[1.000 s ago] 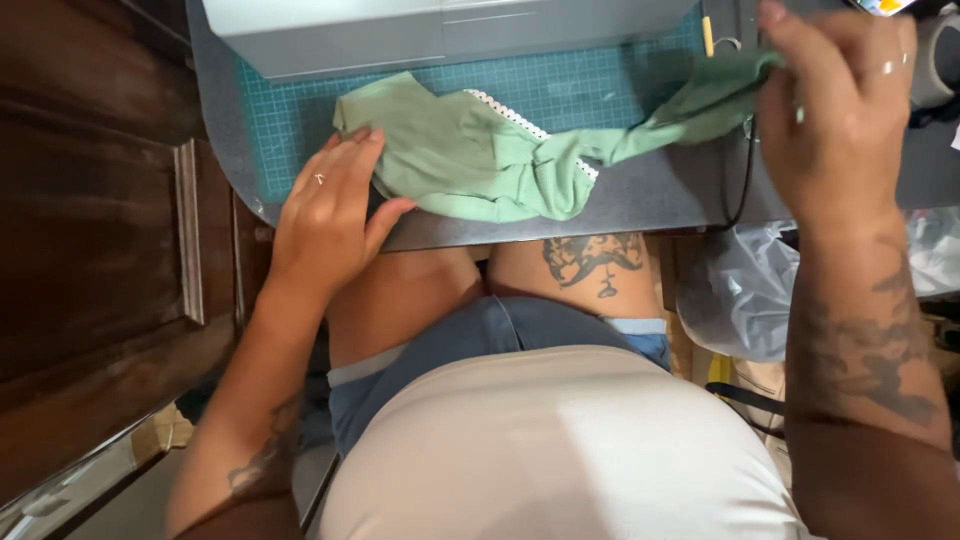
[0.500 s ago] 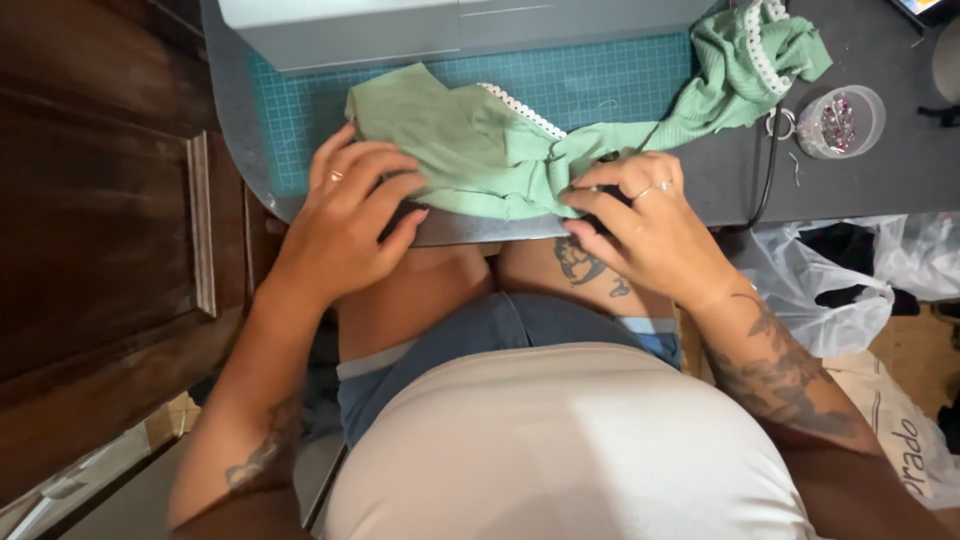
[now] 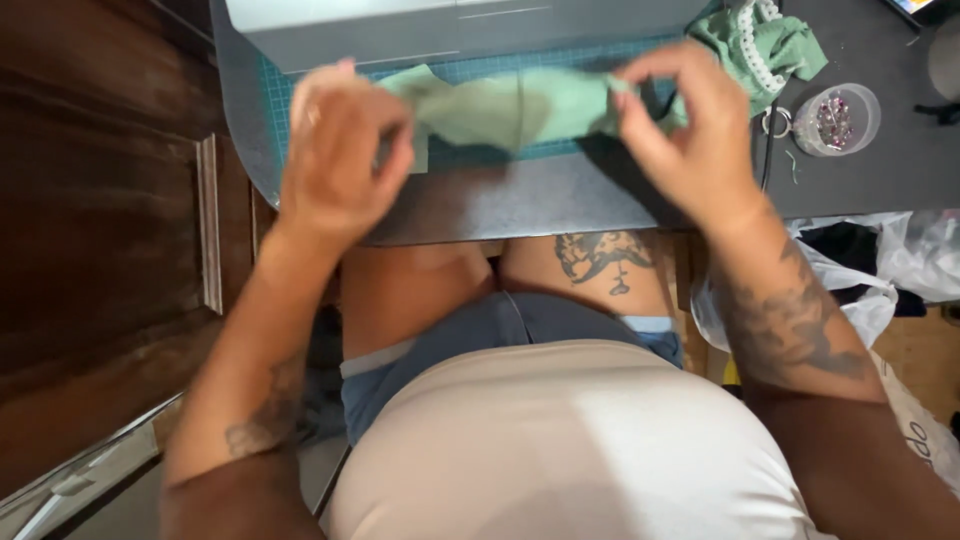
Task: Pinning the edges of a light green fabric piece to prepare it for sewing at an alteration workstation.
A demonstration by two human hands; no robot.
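Note:
A piece of light green fabric [image 3: 510, 108] is stretched in the air between my two hands, just above the teal cutting mat [image 3: 560, 148]. My left hand [image 3: 340, 155] pinches its left end, and my right hand [image 3: 680, 130] pinches its right end. Both hands are raised above the grey table [image 3: 520, 205]. A second bundle of green fabric with white lace trim [image 3: 765, 40] lies at the far right of the mat, apart from my hands.
A grey-white sewing machine [image 3: 450, 30] stands at the back of the table. A small clear cup of pins [image 3: 835, 118] sits right of my right hand. White plastic bags [image 3: 860, 270] lie on the floor at right. Dark wooden furniture [image 3: 100, 220] is at left.
Both hands have lifted the green fabric off the table and pulled it taut between them. The lace-trimmed bundle stays at the far right.

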